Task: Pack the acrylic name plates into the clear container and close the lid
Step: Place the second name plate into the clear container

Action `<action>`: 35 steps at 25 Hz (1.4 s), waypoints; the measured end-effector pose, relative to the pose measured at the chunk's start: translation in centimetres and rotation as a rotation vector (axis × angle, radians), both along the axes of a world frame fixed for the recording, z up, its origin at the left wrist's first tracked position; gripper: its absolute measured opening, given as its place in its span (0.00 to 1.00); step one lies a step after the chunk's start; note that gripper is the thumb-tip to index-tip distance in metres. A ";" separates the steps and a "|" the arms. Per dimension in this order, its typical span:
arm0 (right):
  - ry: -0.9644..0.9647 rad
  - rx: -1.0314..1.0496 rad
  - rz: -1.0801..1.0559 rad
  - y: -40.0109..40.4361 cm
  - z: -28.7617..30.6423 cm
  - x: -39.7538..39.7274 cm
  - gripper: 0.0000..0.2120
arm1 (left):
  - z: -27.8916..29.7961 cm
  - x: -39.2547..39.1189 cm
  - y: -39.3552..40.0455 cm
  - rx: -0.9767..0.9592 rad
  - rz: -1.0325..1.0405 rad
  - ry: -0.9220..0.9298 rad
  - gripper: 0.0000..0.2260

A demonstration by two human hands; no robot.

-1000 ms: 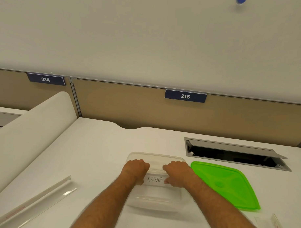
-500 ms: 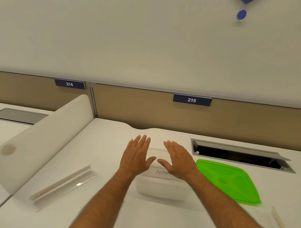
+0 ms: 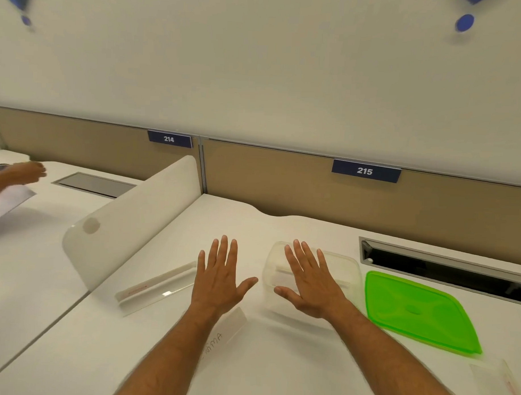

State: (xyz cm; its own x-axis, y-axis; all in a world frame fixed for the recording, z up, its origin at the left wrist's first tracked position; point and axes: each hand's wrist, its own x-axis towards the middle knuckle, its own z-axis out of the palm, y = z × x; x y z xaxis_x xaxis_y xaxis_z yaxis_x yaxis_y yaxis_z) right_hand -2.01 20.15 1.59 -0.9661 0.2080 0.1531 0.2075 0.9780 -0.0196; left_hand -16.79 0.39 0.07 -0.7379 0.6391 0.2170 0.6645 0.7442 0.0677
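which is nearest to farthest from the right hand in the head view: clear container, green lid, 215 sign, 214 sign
1. clear container: directly under the right hand.
2. green lid: on the desk just to its right.
3. 215 sign: on the partition behind it.
4. 214 sign: farther left on the partition.

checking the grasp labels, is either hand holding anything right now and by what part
Nothing is held. The left hand and right hand are both open with fingers spread, the right one over the clear container.

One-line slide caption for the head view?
Both open hands, left hand and right hand, hover over the desk; clear container open, green lid beside it, name plates outside.
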 end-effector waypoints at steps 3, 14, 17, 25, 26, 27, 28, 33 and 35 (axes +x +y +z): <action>-0.012 0.029 0.075 -1.9 0.0 -1.1 0.42 | 0.0 -0.3 -2.6 -0.003 0.062 -0.023 0.46; -0.191 0.028 0.395 -9.6 -2.6 -4.5 0.38 | -0.3 1.2 -10.2 0.001 0.157 -0.362 0.36; -0.256 0.011 0.435 -10.9 -3.5 -4.7 0.38 | -0.7 2.2 -11.1 -0.071 0.139 -0.512 0.38; -0.298 0.040 0.448 -11.5 -4.8 -4.3 0.34 | -1.4 3.8 -11.7 -0.253 0.121 -0.496 0.36; -0.297 0.046 0.448 -11.5 -4.8 -4.3 0.33 | -1.5 3.9 -11.6 -0.256 0.123 -0.484 0.35; -0.296 0.051 0.447 -11.4 -4.9 -4.3 0.32 | -1.6 4.0 -11.5 -0.256 0.126 -0.473 0.34; -0.294 0.054 0.443 -11.3 -4.9 -4.3 0.32 | -1.7 4.1 -11.3 -0.254 0.129 -0.462 0.33; -0.296 0.058 0.391 -10.5 -5.0 -3.6 0.32 | -1.9 4.1 -10.6 -0.244 0.108 -0.424 0.29; -0.306 0.043 0.380 -10.2 -4.8 -3.1 0.32 | -1.7 4.1 -10.3 -0.239 0.091 -0.415 0.28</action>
